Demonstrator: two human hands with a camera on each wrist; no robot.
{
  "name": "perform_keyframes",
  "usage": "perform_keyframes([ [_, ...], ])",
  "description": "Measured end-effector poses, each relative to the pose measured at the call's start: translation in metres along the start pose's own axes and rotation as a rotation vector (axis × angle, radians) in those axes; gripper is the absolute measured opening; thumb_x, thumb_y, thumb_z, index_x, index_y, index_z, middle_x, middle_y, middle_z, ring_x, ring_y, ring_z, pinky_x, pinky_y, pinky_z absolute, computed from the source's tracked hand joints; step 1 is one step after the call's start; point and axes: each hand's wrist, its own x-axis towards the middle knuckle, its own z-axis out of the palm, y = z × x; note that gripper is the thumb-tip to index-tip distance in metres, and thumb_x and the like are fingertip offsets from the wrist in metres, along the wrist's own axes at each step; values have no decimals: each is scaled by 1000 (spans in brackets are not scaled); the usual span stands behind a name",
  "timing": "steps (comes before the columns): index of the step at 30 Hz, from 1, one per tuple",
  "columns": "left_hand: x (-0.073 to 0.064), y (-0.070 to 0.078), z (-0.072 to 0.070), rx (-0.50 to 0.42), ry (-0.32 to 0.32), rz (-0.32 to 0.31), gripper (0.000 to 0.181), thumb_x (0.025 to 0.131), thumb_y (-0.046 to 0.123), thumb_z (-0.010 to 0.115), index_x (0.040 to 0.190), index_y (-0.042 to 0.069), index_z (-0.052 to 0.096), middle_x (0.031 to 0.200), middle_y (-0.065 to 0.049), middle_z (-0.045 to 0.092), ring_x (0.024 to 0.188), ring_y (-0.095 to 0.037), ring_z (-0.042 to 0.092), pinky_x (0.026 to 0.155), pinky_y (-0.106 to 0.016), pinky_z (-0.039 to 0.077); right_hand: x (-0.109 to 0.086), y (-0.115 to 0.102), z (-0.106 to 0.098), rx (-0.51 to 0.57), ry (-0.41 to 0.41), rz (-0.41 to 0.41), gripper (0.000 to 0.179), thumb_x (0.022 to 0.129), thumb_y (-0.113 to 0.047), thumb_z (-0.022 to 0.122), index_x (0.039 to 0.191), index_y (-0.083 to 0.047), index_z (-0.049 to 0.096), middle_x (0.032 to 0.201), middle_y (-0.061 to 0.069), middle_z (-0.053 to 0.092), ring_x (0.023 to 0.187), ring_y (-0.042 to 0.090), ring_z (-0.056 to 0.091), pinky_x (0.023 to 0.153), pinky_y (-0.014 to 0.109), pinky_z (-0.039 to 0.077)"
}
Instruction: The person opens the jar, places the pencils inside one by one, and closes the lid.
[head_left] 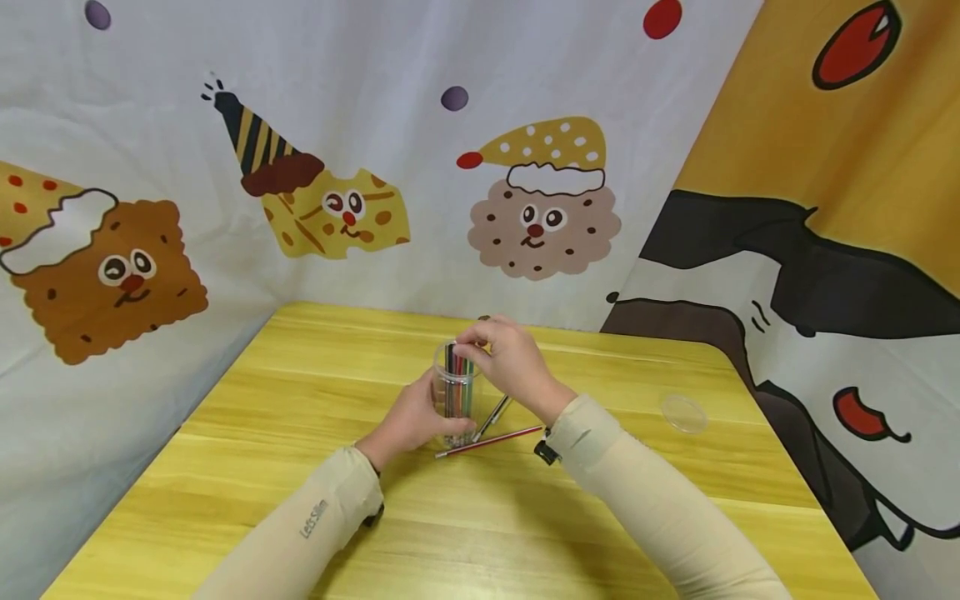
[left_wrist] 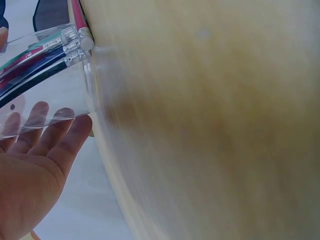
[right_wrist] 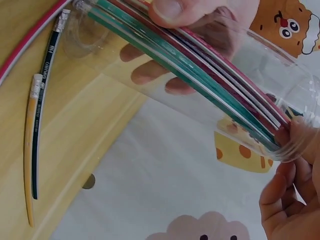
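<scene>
My left hand [head_left: 411, 419] grips a clear cylindrical jar [head_left: 453, 379] that stands upright on the table. Several pencils [right_wrist: 200, 85] in green, red and dark colours lean inside it, eraser ends down. In the right wrist view, the left thumb [right_wrist: 168, 10] presses the jar wall and fingers show through the plastic. My right hand [head_left: 512, 365] is at the jar's mouth, its fingertips pinching a pencil's upper end; which one is partly hidden. Beside the jar's base lie a red-and-white pencil [head_left: 495, 440], a black pencil [right_wrist: 46, 90] and a yellow pencil [right_wrist: 31, 150].
A clear round lid [head_left: 684, 413] lies on the wooden table [head_left: 300, 500] to the right of the hands. Behind the table hangs a cloth [head_left: 420, 292] printed with cartoon food figures.
</scene>
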Motion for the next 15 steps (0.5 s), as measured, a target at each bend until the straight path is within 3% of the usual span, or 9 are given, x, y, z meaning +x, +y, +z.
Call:
perform_keyframes([
  [2,1,0,0,8,-2,3,89,68,39,91,141,36,41,116,8,66,100,-15,65,88,-38,55,1,0,-2,-5,-22,-4,10,90,-24,74,96,-17,76,90,-6,75,83,8,64,84,32,55],
  [4,1,0,0,10,-5,7,91,68,39,91,142,37,39,116,8,66,99,-14,65,87,-37,55,2,0,-4,-3,-50,6,9,91,-22,73,97,-17,76,91,-6,75,85,9,63,77,30,55],
  [9,1,-1,0,-7,-16,-2,83,67,42,91,136,35,44,110,10,66,96,-12,66,85,-35,55,5,-2,-10,-23,-111,17,7,91,-22,73,97,-18,76,93,-7,74,88,10,63,75,28,56],
  [15,0,-1,0,-9,-25,12,82,68,46,90,135,34,44,106,10,67,93,-11,65,83,-35,55,8,-4,-14,-43,-189,-20,5,92,-20,72,95,-18,76,89,-10,73,86,12,63,78,27,54],
])
